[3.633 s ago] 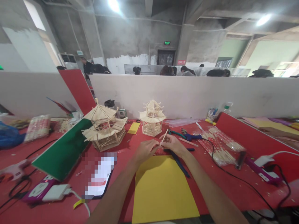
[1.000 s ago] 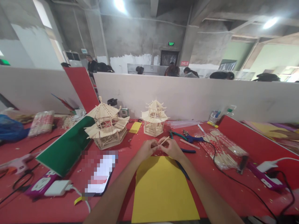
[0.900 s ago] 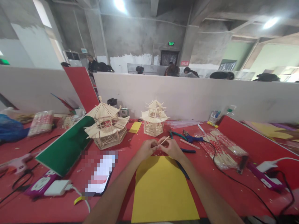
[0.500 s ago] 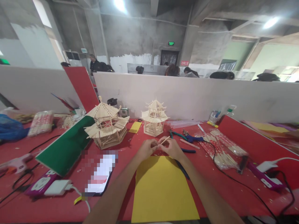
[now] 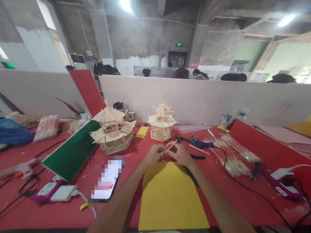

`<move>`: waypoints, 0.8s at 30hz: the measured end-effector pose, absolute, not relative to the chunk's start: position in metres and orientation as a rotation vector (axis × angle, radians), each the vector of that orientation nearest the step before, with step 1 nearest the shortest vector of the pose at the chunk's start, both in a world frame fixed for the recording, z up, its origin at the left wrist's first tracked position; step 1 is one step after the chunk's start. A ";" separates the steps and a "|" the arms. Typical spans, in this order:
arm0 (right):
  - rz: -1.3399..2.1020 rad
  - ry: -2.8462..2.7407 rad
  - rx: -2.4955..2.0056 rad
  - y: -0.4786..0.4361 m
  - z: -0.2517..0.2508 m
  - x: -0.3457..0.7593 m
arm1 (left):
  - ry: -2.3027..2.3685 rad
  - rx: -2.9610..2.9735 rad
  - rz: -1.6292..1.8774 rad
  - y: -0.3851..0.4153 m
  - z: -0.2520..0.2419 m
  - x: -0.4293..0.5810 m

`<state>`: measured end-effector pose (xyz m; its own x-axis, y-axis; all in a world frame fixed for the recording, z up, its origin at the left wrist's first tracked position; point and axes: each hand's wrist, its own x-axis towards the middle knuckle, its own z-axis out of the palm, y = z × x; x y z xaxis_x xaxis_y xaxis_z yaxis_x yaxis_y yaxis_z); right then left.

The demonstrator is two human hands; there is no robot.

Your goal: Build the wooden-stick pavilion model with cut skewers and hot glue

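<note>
My left hand (image 5: 155,153) and my right hand (image 5: 179,153) meet just beyond the far edge of a yellow sheet (image 5: 173,197). A short wooden stick (image 5: 172,145) slants up from the fingers of my right hand, which are pinched on it. The left fingertips are closed close to its lower end; whatever they grip is too small to make out. Behind the hands stands a small stick pagoda (image 5: 162,124). A larger stick pavilion (image 5: 113,129) stands to the left.
A phone (image 5: 107,181) lies left of the sheet, near a green board (image 5: 70,155) and a purple power strip (image 5: 48,189). Pliers (image 5: 186,140), a blue glue gun (image 5: 204,144) and bagged sticks (image 5: 230,157) lie right. People sit beyond the white partition (image 5: 206,100).
The view has turned slightly left, so the scene sits a little further right. Both hands keep nearly the same pose around the stick.
</note>
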<state>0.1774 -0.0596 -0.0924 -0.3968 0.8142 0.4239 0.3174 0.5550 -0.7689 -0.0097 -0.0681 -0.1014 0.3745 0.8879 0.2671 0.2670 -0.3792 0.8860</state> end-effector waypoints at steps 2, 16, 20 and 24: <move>0.783 -1.947 -0.930 -0.060 -0.092 0.177 | 1.015 1.843 1.022 -0.068 -0.102 -0.010; 0.106 -2.318 -1.676 -0.058 -0.085 0.229 | 1.183 1.687 1.178 -0.062 -0.101 -0.015; 0.152 -2.385 -1.919 -0.067 -0.086 0.241 | 1.214 1.605 1.192 -0.059 -0.102 -0.016; 0.203 -2.435 -1.987 -0.073 -0.082 0.239 | 1.230 1.587 1.189 -0.057 -0.104 -0.017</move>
<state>0.2386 -0.0728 -0.0820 -0.2038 0.9751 -0.0872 0.9761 0.1955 -0.0949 -0.0173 -0.0568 -0.1045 0.0916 0.9745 0.2047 0.2378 -0.2211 0.9458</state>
